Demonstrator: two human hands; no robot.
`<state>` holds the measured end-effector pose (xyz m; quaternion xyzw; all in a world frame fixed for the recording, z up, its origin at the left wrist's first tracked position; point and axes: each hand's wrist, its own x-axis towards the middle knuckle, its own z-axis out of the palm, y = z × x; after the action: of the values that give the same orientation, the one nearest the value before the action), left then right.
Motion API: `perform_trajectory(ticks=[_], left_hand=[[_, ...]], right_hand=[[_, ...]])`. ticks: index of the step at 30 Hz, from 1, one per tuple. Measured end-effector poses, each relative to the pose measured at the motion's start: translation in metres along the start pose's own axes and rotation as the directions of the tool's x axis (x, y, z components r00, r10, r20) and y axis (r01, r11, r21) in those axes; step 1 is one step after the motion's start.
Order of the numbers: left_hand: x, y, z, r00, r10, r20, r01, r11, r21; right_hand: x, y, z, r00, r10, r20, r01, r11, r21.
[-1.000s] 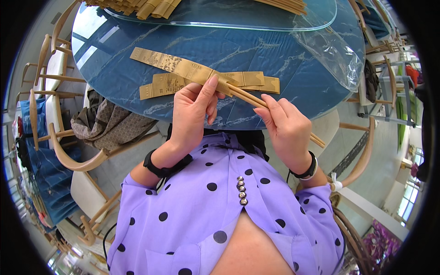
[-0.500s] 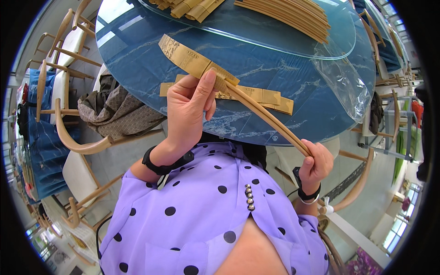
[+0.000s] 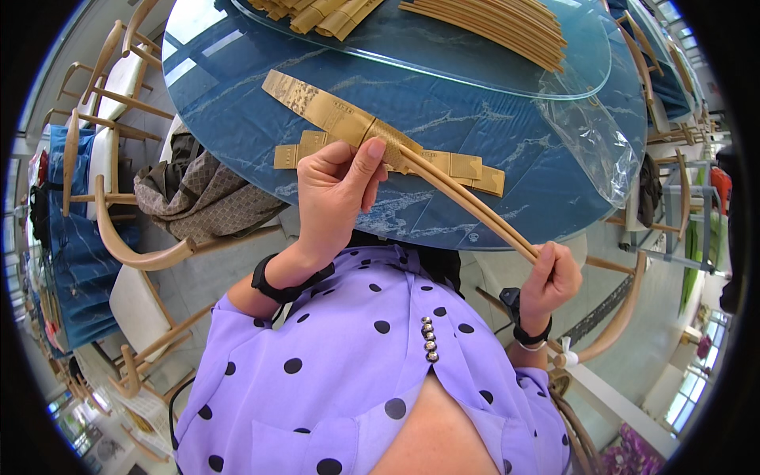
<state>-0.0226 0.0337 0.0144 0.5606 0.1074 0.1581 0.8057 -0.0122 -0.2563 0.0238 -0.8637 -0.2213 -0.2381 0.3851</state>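
My left hand pinches a gold paper chopstick sleeve between thumb and fingers, near the sleeve's open end. A pair of light wooden chopsticks runs out of that end, slanting down to the right. My right hand is closed around the far tips of the chopsticks. The part of the chopsticks inside the sleeve is hidden. Beneath the held sleeve, several more gold sleeves lie overlapped on the blue marbled table, partly covered by my left hand.
On a raised glass turntable lie a stack of chopsticks and a pile of gold sleeves. Clear plastic wrap rests at the table's right edge. A patterned bag sits on a wooden chair at the left.
The sleeve and chopsticks have shifted slightly, the sleeve's far end moving left. My right hand has moved slightly right, and more of the chopsticks' length appears outside the sleeve.
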Motion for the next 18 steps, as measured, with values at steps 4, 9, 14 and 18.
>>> perform_trajectory(ticks=[4, 9, 14, 18], left_hand=[[-0.002, 0.001, 0.013, 0.999, -0.029, -0.024, 0.028, 0.998, -0.062], [0.001, 0.004, 0.004, 0.996, -0.038, 0.082, 0.045, 0.996, -0.083], [-0.002, -0.003, 0.001, 0.993, -0.099, 0.06, 0.104, 0.991, -0.089], [-0.001, 0.0, 0.002, 0.991, -0.11, 0.083, 0.12, 0.984, -0.132]], right_hand=[[-0.003, -0.006, 0.008, 0.998, 0.054, 0.021, -0.054, 0.998, 0.024], [-0.001, -0.002, 0.009, 0.999, -0.045, -0.015, 0.046, 0.999, 0.021], [-0.002, -0.001, 0.006, 0.996, -0.079, -0.033, 0.08, 0.997, 0.015], [-0.002, 0.001, 0.008, 0.996, -0.069, -0.051, 0.07, 0.997, 0.018]])
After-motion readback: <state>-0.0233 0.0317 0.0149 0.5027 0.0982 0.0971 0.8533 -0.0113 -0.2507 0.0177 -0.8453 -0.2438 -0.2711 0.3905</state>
